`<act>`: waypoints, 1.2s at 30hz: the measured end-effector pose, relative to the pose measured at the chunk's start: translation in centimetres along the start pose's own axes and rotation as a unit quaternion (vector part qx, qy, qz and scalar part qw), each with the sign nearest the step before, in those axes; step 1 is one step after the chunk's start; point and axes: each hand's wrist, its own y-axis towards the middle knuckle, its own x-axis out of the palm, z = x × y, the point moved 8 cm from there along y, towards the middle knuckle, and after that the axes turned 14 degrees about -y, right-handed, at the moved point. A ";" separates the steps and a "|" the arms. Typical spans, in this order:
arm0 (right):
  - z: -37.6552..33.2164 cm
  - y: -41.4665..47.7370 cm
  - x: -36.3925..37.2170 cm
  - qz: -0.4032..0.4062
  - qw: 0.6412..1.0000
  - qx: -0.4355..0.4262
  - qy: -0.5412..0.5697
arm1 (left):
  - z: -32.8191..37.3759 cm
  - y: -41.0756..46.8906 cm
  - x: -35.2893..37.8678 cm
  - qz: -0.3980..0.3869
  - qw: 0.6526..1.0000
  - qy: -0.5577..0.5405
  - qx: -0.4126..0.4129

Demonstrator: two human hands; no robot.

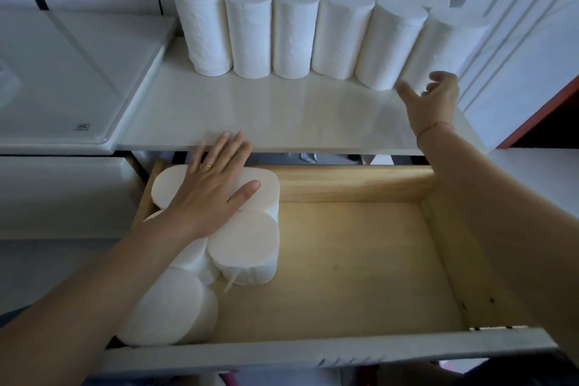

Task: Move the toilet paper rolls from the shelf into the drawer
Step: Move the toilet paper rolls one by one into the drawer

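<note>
White shelf (282, 116) carries upright toilet paper rolls (294, 31), others packed in the drawer (360, 260) under the flat left hand (213, 191); the spread, empty right hand (432, 100) could topple the tight row by knocking a neighbour.

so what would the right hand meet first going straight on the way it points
Probably the rightmost front-row toilet paper roll on the shelf; the right hand is open near its base, depth unclear.

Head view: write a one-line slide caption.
Left hand rests on rolls in the drawer; right hand reaches for the rightmost roll on the shelf.
</note>
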 end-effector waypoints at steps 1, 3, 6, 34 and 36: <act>0.8 0.9 -0.1 0.006 1.000 0.016 0.006 | 0.2 0.2 0.1 -0.003 1.000 0.009 0.001; 1.9 2.4 -0.4 0.018 0.999 0.036 0.001 | 0.9 0.8 0.2 -0.006 1.000 0.021 0.007; 2.7 4.5 -0.8 0.026 0.999 0.039 -0.003 | 2.5 2.5 0.5 -0.005 1.000 0.017 0.014; 1.1 -0.1 1.0 -0.113 0.986 -0.081 0.088 | 5.9 5.6 2.7 -0.013 0.999 0.006 0.028; 0.0 -1.4 1.9 -0.159 0.978 -0.095 0.096 | 5.8 5.1 2.6 -0.017 0.999 0.006 0.031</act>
